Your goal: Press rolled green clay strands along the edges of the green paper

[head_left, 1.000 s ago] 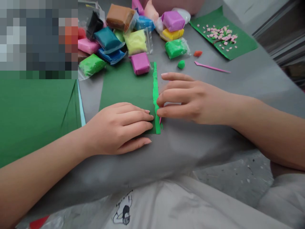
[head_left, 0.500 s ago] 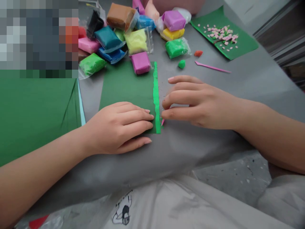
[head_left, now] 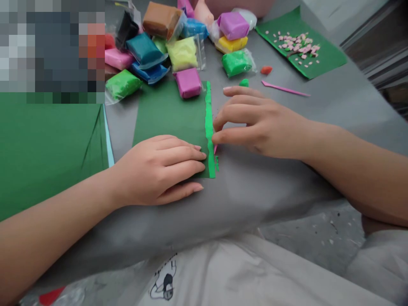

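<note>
Since the earlier frame, the bare right hand point(head_left: 258, 121) has moved farther from the table's near edge, along a bright green, wavy-sided strip of soft clay point(head_left: 208, 112), and a finger now partly covers a small bright green clay lump point(head_left: 244, 82). Its thumb and forefinger are pinched together on a slim pink tool point(head_left: 216, 149), of which only the tip shows, just beside the strip's outer side. The strip runs along the right edge of a dark green rectangular card point(head_left: 168, 112) on the grey table point(head_left: 223, 208). The bare left hand point(head_left: 156, 170) stays palm down on the card's near part, fingers extended and slightly apart, tips beside the strip. Thin bright green clay scraps point(head_left: 217, 163) lie on the table by the card's near right corner.

At the card's far edge, near its right corner, sits a magenta wrapped clay block point(head_left: 188, 83), in front of a heap of coloured clay packets point(head_left: 183, 53). Toward the table's right edge lie an orange-red clay lump point(head_left: 267, 70), a second pink pointed tool point(head_left: 285, 88) and a green card with a pale-pink blossom tree point(head_left: 330, 61).
</note>
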Motion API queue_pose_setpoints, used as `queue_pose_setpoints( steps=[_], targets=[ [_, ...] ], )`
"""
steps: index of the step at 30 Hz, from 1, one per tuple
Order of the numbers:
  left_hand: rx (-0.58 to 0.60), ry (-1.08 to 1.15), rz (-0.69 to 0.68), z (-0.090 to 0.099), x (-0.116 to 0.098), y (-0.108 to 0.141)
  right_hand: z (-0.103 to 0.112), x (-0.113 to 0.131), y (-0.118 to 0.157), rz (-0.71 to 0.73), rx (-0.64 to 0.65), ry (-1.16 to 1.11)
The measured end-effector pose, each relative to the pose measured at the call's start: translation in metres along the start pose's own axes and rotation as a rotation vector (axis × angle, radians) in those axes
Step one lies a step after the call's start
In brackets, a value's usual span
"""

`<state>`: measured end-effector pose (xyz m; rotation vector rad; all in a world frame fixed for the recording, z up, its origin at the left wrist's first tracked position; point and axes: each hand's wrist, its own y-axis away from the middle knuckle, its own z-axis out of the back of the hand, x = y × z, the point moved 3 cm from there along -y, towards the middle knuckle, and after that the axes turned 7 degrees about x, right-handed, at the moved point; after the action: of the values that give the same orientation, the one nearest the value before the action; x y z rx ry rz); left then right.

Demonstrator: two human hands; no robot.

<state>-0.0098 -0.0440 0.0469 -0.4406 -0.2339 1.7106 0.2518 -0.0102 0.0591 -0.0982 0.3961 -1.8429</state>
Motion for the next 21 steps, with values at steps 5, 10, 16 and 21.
queue_pose_setpoints(
  steps=[5,10,16,21],
  targets=[
    [-0.004,-0.007,0.004,-0.0001,0.0003,-0.0012,0.0015,0.0033,-0.0047,0.041,0.005,-0.007],
    [-0.001,-0.003,0.001,0.0014,0.0008,-0.0018,0.0014,0.0058,-0.0058,0.058,0.049,-0.054],
    [-0.002,0.005,0.001,0.0011,0.0014,-0.0016,-0.0015,0.0085,-0.0015,0.047,0.188,-0.072],
    [-0.027,0.009,-0.005,-0.0028,0.0017,0.0001,-0.0013,0.0109,0.0018,0.06,0.236,-0.111]
  ],
)
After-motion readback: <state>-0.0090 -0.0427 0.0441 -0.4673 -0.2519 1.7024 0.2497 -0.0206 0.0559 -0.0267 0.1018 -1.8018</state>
